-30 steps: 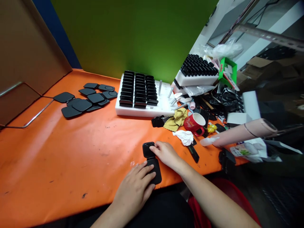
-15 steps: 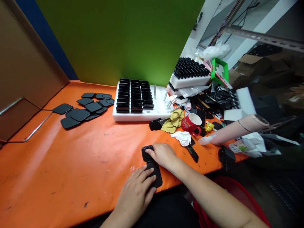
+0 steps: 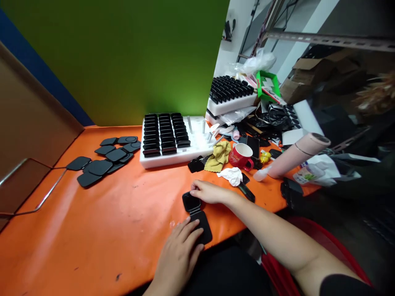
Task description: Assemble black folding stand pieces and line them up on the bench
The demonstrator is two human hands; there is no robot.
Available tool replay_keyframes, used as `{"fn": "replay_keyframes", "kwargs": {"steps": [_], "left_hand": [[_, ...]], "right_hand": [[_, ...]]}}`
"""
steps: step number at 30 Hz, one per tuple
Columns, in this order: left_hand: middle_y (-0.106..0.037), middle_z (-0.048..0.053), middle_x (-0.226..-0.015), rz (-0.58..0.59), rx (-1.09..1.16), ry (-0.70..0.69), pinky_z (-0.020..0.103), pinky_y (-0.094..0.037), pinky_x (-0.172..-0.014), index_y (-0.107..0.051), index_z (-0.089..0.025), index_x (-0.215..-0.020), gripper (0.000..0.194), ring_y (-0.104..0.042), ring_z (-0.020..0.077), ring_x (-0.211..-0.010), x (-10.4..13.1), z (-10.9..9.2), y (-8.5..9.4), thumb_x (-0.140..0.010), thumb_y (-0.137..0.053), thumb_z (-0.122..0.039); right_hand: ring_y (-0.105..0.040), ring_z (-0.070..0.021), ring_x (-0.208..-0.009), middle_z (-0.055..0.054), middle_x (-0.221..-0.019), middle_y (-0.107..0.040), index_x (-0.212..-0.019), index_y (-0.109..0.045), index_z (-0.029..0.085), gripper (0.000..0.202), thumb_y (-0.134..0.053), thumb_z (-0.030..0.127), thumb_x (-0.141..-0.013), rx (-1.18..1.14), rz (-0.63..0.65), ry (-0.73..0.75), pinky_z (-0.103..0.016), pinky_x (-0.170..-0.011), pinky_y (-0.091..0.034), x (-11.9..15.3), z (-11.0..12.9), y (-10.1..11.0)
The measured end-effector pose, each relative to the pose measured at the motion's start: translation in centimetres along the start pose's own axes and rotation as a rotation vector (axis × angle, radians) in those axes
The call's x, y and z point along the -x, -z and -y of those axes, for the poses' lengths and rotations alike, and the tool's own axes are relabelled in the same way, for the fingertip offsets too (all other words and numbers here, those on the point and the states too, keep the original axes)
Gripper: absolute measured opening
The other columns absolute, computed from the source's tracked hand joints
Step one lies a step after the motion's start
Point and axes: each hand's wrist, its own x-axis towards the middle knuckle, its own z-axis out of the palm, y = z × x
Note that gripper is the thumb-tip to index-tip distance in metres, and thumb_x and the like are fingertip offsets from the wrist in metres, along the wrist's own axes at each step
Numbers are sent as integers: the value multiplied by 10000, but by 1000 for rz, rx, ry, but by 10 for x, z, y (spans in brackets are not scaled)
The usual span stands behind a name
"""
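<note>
Since the earlier frame the right hand (image 3: 209, 192) has slid to the far right edge of the black case (image 3: 196, 215), fingertips curled on the upper flap, and the view has swung right. The left hand (image 3: 182, 250) lies flat, fingers spread, pressing the lower flap down just ahead of its palm. The case's long axis runs away from the body, between both hands; the left is nearer, on the orange table (image 3: 92, 222)

Bare orange tabletop (image 3: 92, 230) lay open left of hands. Pile of flat black rounded-square pads (image 3: 103, 162) and white foam tray of black parts (image 3: 173, 154) blocked far side; red mug (image 3: 242, 156), yellow cloth (image 3: 218, 156), pink cardboard tube (image 3: 296, 154) crowded right.
</note>
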Motion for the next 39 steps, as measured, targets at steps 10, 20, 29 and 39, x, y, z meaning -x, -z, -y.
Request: {"fn": "replay_keyframes", "kwargs": {"steps": [10,20,29,39], "left_hand": [[-613,112,-1046,-253,938,668,369,-475,-806,-511,-142,-1106,405,-596,241,-945,-41,9,18,-794,-509,-400],[-584,27,-809,-399,715,759,336,-411,-714,-522,-200,-873,225,-552,221,-794,-45,-8,13,-787,-510,-408],[-625,38,-857,-340,969,845,328,-435,-738,-557,-183,-945,343,-578,218,-826,-53,3,22,-749,-541,-463],[-681,66,-876,-123,1468,952,322,-502,-622,-533,-201,-1067,455,-649,192,-659,-50,-21,15,-656,-663,-345]], "right_hand": [[-417,-82,-505,38,-587,-439,-773,-497,161,235,-446,383,-831,-526,-177,-37,-196,-464,-335,29,14,-48],[-469,-120,-653,9,-681,-487,-677,-414,191,274,-389,381,-873,-588,-517,12,-231,-597,-389,35,21,-93],[-519,-146,-739,-20,-793,-553,-777,-521,171,216,-479,375,-833,-629,-371,40,-248,-632,-403,40,13,-84],[-400,-76,-455,39,-560,-420,-695,-468,164,377,-420,520,-808,-872,-329,-121,-187,-406,-318,33,3,-54]]}}
